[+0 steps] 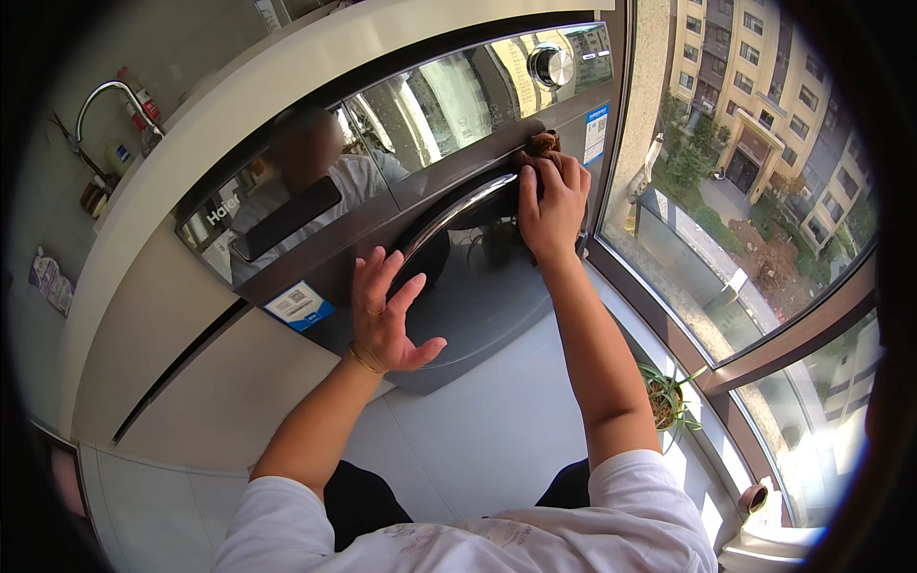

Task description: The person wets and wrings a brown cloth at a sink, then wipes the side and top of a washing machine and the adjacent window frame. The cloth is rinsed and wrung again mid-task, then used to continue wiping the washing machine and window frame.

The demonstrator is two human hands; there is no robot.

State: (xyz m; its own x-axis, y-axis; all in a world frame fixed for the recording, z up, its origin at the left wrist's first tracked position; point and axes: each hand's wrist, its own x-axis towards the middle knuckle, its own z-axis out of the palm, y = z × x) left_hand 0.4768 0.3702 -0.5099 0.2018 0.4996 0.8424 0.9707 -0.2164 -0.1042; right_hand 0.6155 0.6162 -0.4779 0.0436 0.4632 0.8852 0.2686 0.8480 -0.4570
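A dark grey Haier front-loading washing machine [458,372] stands before me, with a round dark glass door [473,294]. My right hand [555,204] presses a bunched brown cloth [542,145] against the front at the upper right of the door. Part of the cloth is hidden under the fingers. My left hand [385,311] is near the door's left side, fingers spread and holding nothing; whether it touches the machine I cannot tell. Above the door runs a glossy control panel [437,114] with a silver knob [550,66]. Reflections cover the panel.
A pale countertop [172,154] spans the machine's top, with a curved faucet [107,87] and bottles [147,107] at left. Cream cabinet fronts [154,286] adjoin the machine. On the right are a window frame [788,333] and a potted plant [666,405] on the low ledge.
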